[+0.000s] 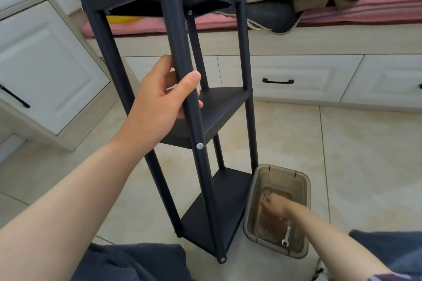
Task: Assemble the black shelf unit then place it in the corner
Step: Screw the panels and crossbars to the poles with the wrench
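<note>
The black metal three-tier shelf unit (219,107) was seen standing upright on the pale tiled floor (354,155), close in front of the person's knees and near a white drawer cabinet (296,75), not yet set in any corner. It was steadied by the left hand (159,102), whose fingers and thumb were wrapped round the round black front post (180,41) between the top and middle shelves. Silver bolt heads (199,146) were visible where that post met the shelves, so the frame was judged to be largely put together, with the fastening stage in hand. The right hand (272,206) was lowered into a translucent brown plastic box (307,201) set on the floor just beside the lowest shelf. Its fingers were curled downward toward the box's bottom, but whether anything small was pinched between them could not be told. A small silver spanner (286,236) lay in the same box, near the wrist and untouched. The step was read as the fetching of hardware or a tool for a last joint. The next move was judged to call for the needed piece to be lifted clear of the box and brought to an unfinished joint, with the unit steadied by the grip on the post. Only after tightening could it be carried to the corner.
</note>
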Demonstrator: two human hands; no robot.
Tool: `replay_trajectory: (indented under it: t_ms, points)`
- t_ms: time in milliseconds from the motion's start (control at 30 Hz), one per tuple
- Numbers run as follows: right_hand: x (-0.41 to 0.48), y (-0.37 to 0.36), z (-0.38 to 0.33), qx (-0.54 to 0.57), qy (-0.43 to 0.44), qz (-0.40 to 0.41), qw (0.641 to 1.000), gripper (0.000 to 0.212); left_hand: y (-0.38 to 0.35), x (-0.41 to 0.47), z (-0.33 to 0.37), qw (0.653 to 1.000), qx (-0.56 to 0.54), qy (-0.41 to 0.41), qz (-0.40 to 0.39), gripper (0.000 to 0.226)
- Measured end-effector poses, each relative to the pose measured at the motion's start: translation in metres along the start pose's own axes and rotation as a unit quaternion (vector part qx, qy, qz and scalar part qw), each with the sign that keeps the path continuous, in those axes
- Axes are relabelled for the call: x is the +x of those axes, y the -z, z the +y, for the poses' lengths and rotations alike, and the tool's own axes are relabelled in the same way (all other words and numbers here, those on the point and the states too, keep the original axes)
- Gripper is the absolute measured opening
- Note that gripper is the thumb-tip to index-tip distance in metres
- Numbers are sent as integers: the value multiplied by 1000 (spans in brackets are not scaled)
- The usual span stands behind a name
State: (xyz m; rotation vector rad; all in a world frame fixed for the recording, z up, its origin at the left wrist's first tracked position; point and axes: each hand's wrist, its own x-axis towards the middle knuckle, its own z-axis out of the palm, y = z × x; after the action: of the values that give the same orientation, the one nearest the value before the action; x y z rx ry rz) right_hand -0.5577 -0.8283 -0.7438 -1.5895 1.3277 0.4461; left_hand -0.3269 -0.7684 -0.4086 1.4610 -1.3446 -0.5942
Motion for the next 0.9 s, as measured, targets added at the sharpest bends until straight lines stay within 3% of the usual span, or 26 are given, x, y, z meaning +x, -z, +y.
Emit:
replay_trajectory:
  t_ms: [67,133,300,467,900]
  points:
    - [3,-14,4,-130,-5,35,991,32,0,0,1,1000,6,1,4,3]
    - [13,-29,15,-209,-10,48,977,39,-1,0,1,1000,10,2,5,4]
    - [19,-44,27,-271,0,79,959,41,-2,1,2,1000,17,1,-1,5]
    - [27,-45,36,-406,2,100,909,39,-4,1,2,1000,19,-3,3,7]
    - [45,-25,51,-492,13,110,863,34,2,8,-6,1000,1,8,-3,13]
